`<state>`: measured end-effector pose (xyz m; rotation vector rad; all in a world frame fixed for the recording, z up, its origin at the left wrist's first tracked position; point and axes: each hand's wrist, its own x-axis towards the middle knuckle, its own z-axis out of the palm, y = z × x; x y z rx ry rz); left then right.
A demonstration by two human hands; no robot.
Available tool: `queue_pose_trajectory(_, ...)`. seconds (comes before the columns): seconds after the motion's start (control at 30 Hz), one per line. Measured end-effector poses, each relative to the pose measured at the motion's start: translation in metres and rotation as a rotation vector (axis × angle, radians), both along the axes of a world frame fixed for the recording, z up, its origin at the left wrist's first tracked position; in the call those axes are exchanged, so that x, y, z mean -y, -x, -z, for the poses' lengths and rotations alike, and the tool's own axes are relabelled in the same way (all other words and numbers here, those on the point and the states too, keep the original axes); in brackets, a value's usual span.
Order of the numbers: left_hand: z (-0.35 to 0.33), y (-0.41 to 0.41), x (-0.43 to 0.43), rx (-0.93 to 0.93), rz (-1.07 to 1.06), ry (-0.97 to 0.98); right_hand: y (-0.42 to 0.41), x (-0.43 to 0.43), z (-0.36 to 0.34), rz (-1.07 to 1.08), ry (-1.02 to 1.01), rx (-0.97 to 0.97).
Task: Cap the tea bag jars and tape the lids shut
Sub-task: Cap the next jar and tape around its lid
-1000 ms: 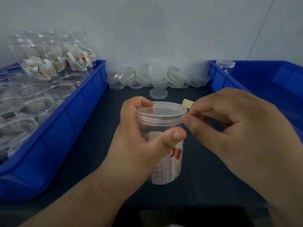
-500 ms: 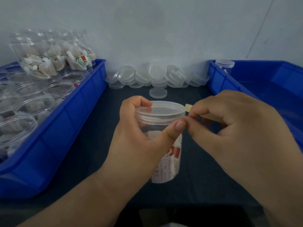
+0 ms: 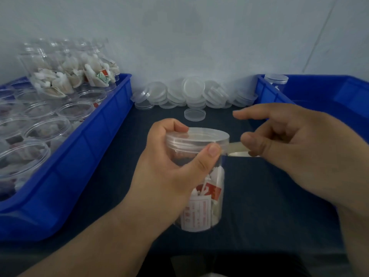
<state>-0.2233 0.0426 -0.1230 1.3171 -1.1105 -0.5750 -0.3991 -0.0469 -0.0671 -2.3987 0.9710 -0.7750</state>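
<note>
A clear plastic jar with tea bags inside stands on the dark table, with a clear lid on it. My left hand grips the jar just under the lid, thumb pressed on the rim at the front. My right hand holds a strip of clear tape that runs from the lid's right edge to my fingers; the index finger is stretched out above it. The tape roll is hidden behind my right hand.
A blue bin on the left holds several open jars of tea bags. Several loose clear lids are piled against the wall, one lid lies apart. A blue bin on the right holds one capped jar.
My right hand has pulled away to the right from the lid, drawing out a strip of tape, and its index finger has straightened. My left thumb stays pressed on the rim.
</note>
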Motion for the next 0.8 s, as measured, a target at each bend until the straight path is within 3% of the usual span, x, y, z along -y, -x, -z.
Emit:
queue_pose_trajectory(0.13,0.006,-0.005,0.004,-0.175,0.05,-0.093,0.004,0.004,0.005,-0.04,0.016,-0.005)
queue_pose_trajectory(0.3,0.012,-0.009,0.006,-0.257,0.078,-0.143,0.003,0.002,0.017,0.032,0.108,0.046)
queue_pose_trajectory(0.53,0.011,-0.007,0.005,-0.296,0.126,-0.136,-0.002,-0.001,0.02,0.106,0.088,0.101)
queue_pose_trajectory(0.8,0.016,-0.008,0.002,-0.259,0.147,-0.054,-0.005,0.003,0.022,0.095,0.049,0.01)
